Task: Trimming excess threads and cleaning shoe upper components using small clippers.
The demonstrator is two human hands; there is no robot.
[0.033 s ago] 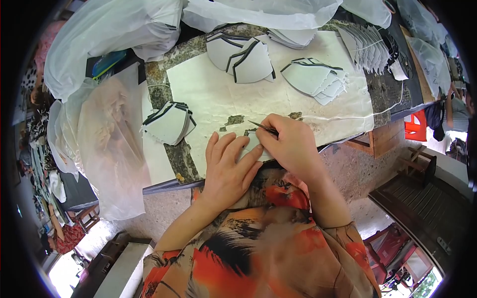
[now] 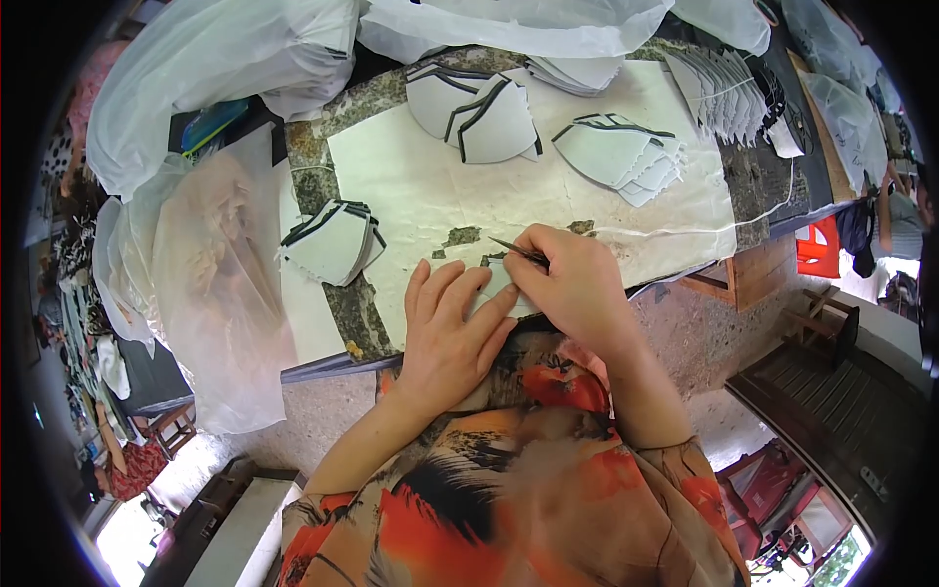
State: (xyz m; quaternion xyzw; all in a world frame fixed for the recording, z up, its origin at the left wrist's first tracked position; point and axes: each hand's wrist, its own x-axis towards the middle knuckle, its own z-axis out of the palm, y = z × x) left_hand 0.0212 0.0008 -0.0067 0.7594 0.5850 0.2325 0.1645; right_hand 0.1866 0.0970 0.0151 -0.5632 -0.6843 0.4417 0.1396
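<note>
A small pale piece (image 2: pixel 495 286) lies at the near edge of the white sheet, mostly covered by my hands. My left hand (image 2: pixel 448 323) rests flat with its fingers spread, index and thumb tips lying over that piece. Between the fingers of my right hand (image 2: pixel 575 284) is a thin dark pointed tool (image 2: pixel 518 250), its tip aimed to the left just above the piece. The tool's other end is hidden in my grip. Left of my hands sits a fanned stack of white curved pieces with black edging (image 2: pixel 331 243).
More black-edged curved pieces (image 2: pixel 484 117) lie toward the back on the white sheet (image 2: pixel 391 176), with another fan (image 2: pixel 621 157) to their right. A tied row of pale pieces (image 2: pixel 719 93) stands far right. Plastic bags (image 2: pixel 215 264) crowd the left. A white cord (image 2: pixel 675 233) crosses the right side.
</note>
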